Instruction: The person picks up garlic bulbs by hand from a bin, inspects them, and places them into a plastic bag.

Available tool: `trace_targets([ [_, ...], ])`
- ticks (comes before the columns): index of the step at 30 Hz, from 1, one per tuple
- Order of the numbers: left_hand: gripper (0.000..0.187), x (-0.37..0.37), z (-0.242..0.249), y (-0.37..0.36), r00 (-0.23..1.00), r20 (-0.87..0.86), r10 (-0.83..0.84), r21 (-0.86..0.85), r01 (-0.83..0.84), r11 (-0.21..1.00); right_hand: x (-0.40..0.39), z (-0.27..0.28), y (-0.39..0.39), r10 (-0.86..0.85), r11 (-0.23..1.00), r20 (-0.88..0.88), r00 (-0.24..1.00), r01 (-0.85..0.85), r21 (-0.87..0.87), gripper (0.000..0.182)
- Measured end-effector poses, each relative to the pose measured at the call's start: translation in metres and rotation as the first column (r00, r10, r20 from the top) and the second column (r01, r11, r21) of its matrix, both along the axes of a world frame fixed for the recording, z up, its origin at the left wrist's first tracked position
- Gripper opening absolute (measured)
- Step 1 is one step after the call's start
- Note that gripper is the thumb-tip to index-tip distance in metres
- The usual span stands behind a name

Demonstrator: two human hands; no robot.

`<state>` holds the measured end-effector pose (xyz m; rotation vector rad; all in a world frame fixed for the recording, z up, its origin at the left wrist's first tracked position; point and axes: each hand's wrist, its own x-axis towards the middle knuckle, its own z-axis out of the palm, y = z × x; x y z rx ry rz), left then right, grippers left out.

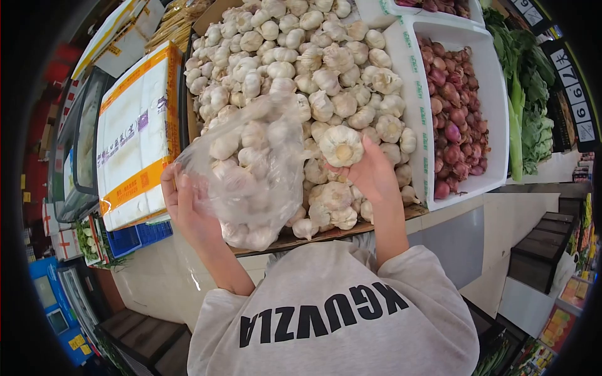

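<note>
A clear plastic bag with several garlic bulbs inside hangs from my left hand, whose fingers grip its edge on the left side. My right hand holds a large garlic bulb, its root end facing up toward me, just right of the bag. Beneath both hands spreads a big heap of loose garlic, which runs from the front edge of the display far toward the back. The bag overlaps the left front part of this heap.
Right of the garlic stands a white foam box of shallots, with leafy greens and price signs beyond. On the left is a white foam box with orange tape. Blue crates sit below it.
</note>
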<state>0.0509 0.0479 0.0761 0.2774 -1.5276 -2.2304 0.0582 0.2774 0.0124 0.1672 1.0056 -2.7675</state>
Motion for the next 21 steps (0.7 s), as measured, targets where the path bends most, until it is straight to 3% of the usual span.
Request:
trace_targets([
  [2, 0.025, 0.002, -0.003, -0.005, 1.000, 0.010, 0.029, 0.012, -0.030, 0.999, -0.001, -0.001, -0.002, 0.044, 0.997, 0.021, 0.999, -0.043, -0.060, 0.038],
  [4, 0.038, 0.006, -0.013, -0.018, 0.989, -0.023, -0.149, -0.021, 0.149, 0.989, -0.002, -0.003, -0.005, 0.064, 0.993, 0.044, 0.997, -0.059, -0.104, 0.040],
  [5, 0.038, 0.007, -0.015, -0.020, 0.990, -0.026, -0.141, -0.025, 0.140, 0.990, -0.004, -0.002, -0.006, 0.072, 0.992, 0.040, 0.997, -0.067, -0.108, 0.040],
  [8, 0.051, 0.014, -0.011, -0.009, 0.986, -0.030, -0.166, -0.035, 0.165, 0.986, -0.010, 0.009, -0.015, 0.148, 0.984, -0.013, 0.989, -0.148, -0.100, 0.043],
  [11, 0.055, 0.017, -0.002, 0.003, 0.993, -0.036, -0.110, 0.015, 0.110, 0.994, -0.022, 0.030, -0.039, 0.061, 0.998, -0.092, 0.994, -0.060, 0.017, 0.037],
  [13, 0.059, 0.017, -0.004, 0.003, 0.992, -0.034, -0.124, -0.024, 0.123, 0.992, -0.029, 0.039, -0.057, 0.120, 0.951, -0.226, 0.967, -0.047, 0.305, 0.032],
  [14, 0.059, 0.018, -0.006, 0.001, 0.991, -0.037, -0.126, -0.025, 0.125, 0.992, -0.036, 0.035, -0.068, 0.179, 0.928, -0.279, 0.944, -0.068, 0.366, 0.032],
  [15, 0.061, 0.019, -0.008, -0.004, 0.970, -0.078, -0.232, 0.019, 0.234, 0.972, -0.041, 0.032, -0.077, 0.240, 0.901, -0.325, 0.915, -0.085, 0.426, 0.032],
  [16, 0.062, 0.020, -0.008, -0.007, 0.935, -0.124, -0.332, 0.058, 0.341, 0.938, -0.041, 0.034, -0.083, 0.238, 0.901, -0.327, 0.914, -0.082, 0.426, 0.032],
  [18, 0.064, 0.021, -0.001, -0.006, 0.939, -0.117, -0.323, 0.077, 0.333, 0.940, -0.034, 0.042, -0.092, 0.400, 0.794, -0.247, 0.883, -0.200, 0.574, 0.030],
  [19, 0.065, 0.022, 0.002, -0.006, 0.944, -0.107, -0.313, 0.097, 0.324, 0.941, -0.032, 0.043, -0.093, 0.401, 0.795, -0.246, 0.882, -0.201, 0.573, 0.030],
  [21, 0.066, 0.022, 0.005, -0.009, 0.951, -0.101, -0.293, 0.117, 0.304, 0.945, -0.026, 0.043, -0.093, 0.580, 0.565, -0.350, 0.735, -0.054, 0.823, 0.025],
])
